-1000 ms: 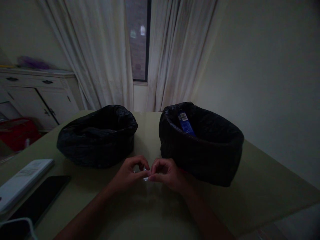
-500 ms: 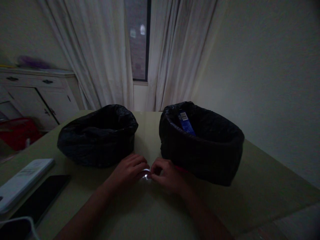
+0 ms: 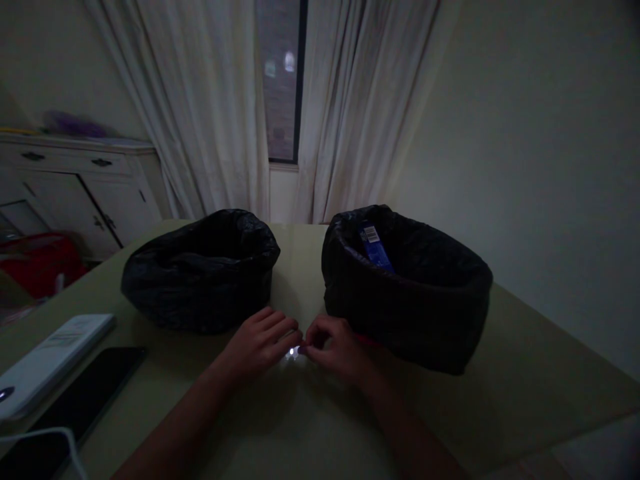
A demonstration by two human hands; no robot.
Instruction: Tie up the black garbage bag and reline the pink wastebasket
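Observation:
My left hand (image 3: 264, 340) and my right hand (image 3: 336, 348) meet low over the table, fingertips almost touching. The thumb and forefinger of the right hand are pinched together. The left fingers are bent and closed toward the same spot. Whatever lies between the fingertips is too small and dark to name; a bright glint shows just below it. Behind the left hand stands a black bag-lined container (image 3: 200, 293). A second black bag-lined container (image 3: 405, 317) is behind the right hand, with a blue packet (image 3: 377, 249) bearing a barcode inside. Something red (image 3: 368, 341) peeks out beside the right hand.
At the left edge of the pale table (image 3: 295, 427) lie a white power-bank-like block (image 3: 60, 357), a black phone (image 3: 83, 407) and a white cable (image 3: 55, 433). Beyond are a white cabinet (image 3: 85, 193), curtains (image 3: 215, 120) and a red bag (image 3: 40, 263). The room is dim.
The view has shifted slightly, so everything sits a little further right. The fingertips have drawn closer together, and the shiny strip seen between them earlier is now mostly hidden.

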